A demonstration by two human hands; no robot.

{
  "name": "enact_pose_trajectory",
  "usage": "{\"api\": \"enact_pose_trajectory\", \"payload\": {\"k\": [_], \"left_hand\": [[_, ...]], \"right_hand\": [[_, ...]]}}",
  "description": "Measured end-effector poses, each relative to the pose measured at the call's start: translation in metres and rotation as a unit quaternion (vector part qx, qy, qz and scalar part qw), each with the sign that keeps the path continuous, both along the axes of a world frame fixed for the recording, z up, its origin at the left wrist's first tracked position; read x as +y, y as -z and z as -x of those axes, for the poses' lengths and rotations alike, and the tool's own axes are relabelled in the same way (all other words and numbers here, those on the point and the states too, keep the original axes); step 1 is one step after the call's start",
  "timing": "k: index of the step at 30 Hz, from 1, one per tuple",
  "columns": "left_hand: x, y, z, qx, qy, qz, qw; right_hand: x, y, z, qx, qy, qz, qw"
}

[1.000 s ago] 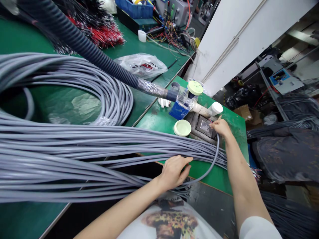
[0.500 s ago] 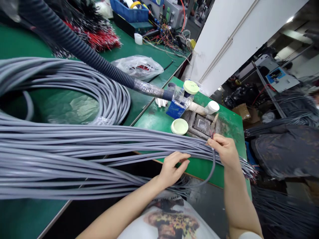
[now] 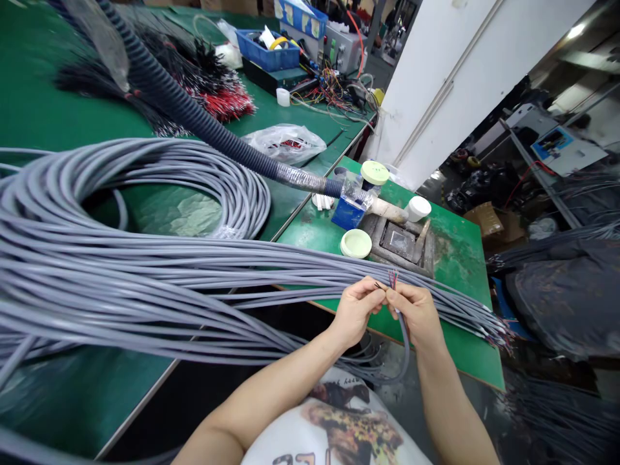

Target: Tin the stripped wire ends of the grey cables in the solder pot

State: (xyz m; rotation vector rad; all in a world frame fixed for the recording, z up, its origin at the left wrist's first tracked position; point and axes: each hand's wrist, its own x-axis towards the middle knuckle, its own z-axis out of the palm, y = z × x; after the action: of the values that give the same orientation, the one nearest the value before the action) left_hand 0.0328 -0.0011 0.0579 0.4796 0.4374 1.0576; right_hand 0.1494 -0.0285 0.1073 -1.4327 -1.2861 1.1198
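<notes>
Two bare arms reach out over a green table, and the hands meet near the middle of the picture. The right hand is shut tight around the end of one gray cable, which bends up from below. Thin colored wires poke out of that end. The left hand is right beside it, with its fingertips pinched together at those thin wires (they are so small that I can't see just how many it has).

That one cable has been lifted up from a big bundle of gray cables, which lies across the table from the left side to the lower right. More cable ends sit in a bunch at the right and are not in the hands.

A big coil of gray cable lies at the upper left. A thick black ribbed hose runs to a blue block on the green table. A pale green lid sits just above the bundle.
</notes>
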Motion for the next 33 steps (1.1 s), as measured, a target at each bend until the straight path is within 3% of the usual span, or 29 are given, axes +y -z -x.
{"api": "enact_pose_trajectory", "payload": {"k": [3, 5, 9, 11, 18, 23, 27, 33], "left_hand": [[-0.001, -0.002, 0.004, 0.025, -0.039, -0.018, 0.999], [-0.002, -0.001, 0.007, 0.091, -0.103, -0.089, 0.987], [-0.008, 0.003, 0.012, 0.200, -0.227, -0.337, 0.892], [-0.011, 0.005, 0.011, 0.197, -0.245, -0.378, 0.871], [-0.007, 0.008, 0.010, 0.167, -0.176, -0.242, 0.939], [-0.010, 0.015, 0.002, 0.013, -0.060, -0.071, 0.996], [-0.013, 0.014, -0.001, -0.063, 0.011, 0.033, 0.997], [-0.006, 0.014, 0.006, -0.083, 0.165, 0.000, 0.983]], "right_hand": [[-0.010, 0.001, 0.004, 0.015, 0.003, 0.020, 1.000], [-0.019, 0.004, 0.008, 0.042, 0.019, 0.027, 0.999], [-0.028, 0.010, 0.013, 0.149, 0.066, 0.023, 0.986], [-0.028, 0.009, 0.015, 0.192, 0.070, 0.031, 0.978], [-0.024, 0.004, 0.018, 0.244, 0.057, 0.046, 0.967], [-0.024, 0.003, 0.023, 0.240, 0.067, 0.029, 0.968], [-0.022, 0.005, 0.027, 0.204, 0.070, 0.020, 0.976], [-0.023, 0.004, 0.026, 0.128, 0.031, 0.037, 0.991]]}}
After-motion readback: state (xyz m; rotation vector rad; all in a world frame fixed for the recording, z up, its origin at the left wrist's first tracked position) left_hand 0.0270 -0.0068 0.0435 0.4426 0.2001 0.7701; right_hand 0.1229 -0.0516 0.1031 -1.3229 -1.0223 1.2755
